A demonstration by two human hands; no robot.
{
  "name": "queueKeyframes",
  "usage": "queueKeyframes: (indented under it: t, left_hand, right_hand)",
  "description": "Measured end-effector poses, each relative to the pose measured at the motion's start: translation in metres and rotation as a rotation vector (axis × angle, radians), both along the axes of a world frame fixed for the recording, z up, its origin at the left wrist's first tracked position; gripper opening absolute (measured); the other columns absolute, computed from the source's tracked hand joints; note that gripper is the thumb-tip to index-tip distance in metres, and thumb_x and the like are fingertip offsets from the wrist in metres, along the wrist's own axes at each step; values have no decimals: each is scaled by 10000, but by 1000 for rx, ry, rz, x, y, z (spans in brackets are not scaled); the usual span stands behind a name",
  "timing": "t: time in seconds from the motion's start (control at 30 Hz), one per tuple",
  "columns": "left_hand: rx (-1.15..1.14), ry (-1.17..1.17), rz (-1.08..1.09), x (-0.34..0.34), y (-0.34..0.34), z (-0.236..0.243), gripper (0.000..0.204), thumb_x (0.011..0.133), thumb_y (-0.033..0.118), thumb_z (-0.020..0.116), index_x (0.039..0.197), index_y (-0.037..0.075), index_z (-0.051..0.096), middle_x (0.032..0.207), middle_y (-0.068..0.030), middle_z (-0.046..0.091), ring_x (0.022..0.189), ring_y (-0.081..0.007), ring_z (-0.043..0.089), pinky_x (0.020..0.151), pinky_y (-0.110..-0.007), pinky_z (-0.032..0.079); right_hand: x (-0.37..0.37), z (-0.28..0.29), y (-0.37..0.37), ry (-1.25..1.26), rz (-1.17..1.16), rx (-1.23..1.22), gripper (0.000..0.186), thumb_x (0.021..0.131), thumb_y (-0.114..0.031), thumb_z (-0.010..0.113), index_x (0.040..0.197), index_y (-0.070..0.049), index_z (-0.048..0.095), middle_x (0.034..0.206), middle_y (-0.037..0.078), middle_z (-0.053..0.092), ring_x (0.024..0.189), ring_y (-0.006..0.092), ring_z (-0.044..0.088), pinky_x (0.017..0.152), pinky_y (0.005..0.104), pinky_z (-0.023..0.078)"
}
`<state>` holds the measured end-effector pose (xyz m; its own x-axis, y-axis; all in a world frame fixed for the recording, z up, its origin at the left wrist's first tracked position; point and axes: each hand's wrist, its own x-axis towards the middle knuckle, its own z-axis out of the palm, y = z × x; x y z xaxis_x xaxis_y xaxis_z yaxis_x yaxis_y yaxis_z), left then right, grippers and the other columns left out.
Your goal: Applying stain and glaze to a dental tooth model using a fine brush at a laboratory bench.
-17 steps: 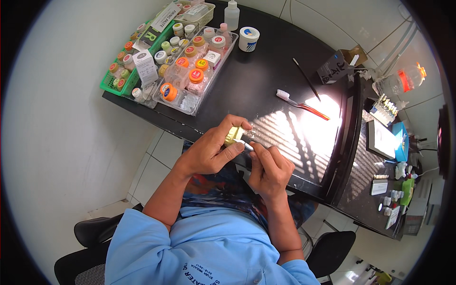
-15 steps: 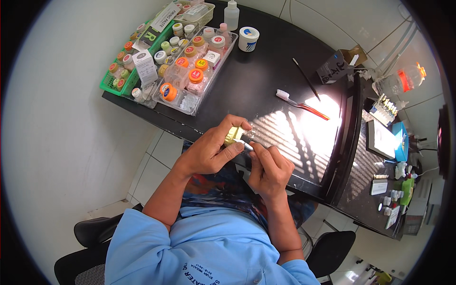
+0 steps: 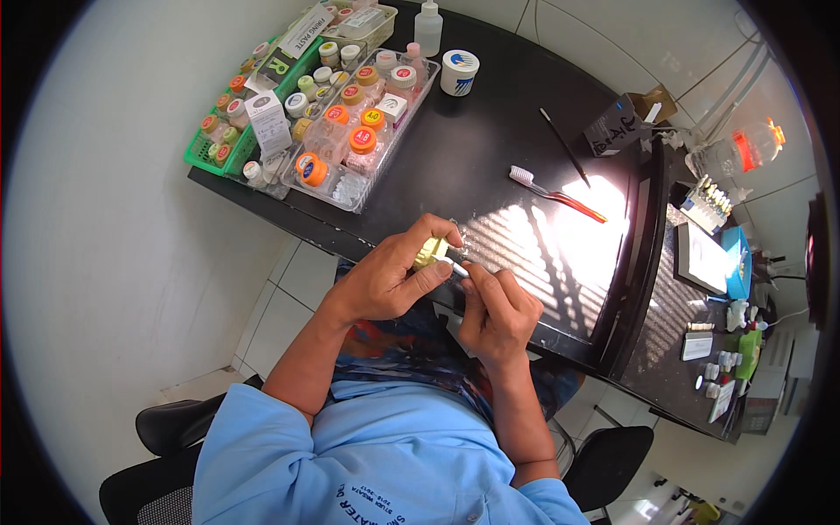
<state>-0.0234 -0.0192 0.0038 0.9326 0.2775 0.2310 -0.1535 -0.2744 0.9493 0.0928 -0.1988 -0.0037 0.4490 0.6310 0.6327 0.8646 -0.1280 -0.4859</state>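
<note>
My left hand (image 3: 385,273) is closed around a pale yellow block (image 3: 429,251) that looks like a piece of a dental plaster model. Its index finger curls over the far side, and the thumb lies along the near side. In my right hand (image 3: 499,311), a short, thin white stick-like piece (image 3: 458,270) is pinched between thumb and fingers. The white piece's other end reaches the block beside my left thumb tip; the fingers hide much of both. Both hands are over the near edge of the black table (image 3: 490,131), above my lap.
A clear tray (image 3: 354,208) of capped jars and a green basket (image 3: 194,157) stand at the far left. Behind are a white tub (image 3: 458,73) and a squeeze bottle (image 3: 428,31). A toothbrush (image 3: 560,196), a thin brush (image 3: 564,147) and a box (image 3: 612,127) are to the right.
Both hands stay in almost the same place, with the same things in them. Only a very slight shift of the fingers and the yellow block shows.
</note>
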Motion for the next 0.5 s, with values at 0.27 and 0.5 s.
queueKeyframes:
  t: [0.27, 0.5]
  left_hand:
    - [-16, 7, -7, -1, -1, 2, 412, 1112, 326, 652, 1382, 28, 567, 984, -73, 639, 860, -155, 590, 801, -337, 486]
    - [2, 48, -19, -3, 1, 7, 422, 1081, 240, 661, 1422, 23, 539, 1088, -160, 696, 929, -259, 684, 867, -396, 530]
  right_hand:
    - [0, 2, 0, -13, 3, 17, 215, 876, -62, 848, 1089, -69, 822, 701, 30, 553, 514, 189, 538, 514, 353, 421]
    - [0, 3, 0, -8, 7, 14, 212, 871, -65, 854, 1081, -72, 823, 694, 28, 549, 511, 189, 531, 511, 349, 416]
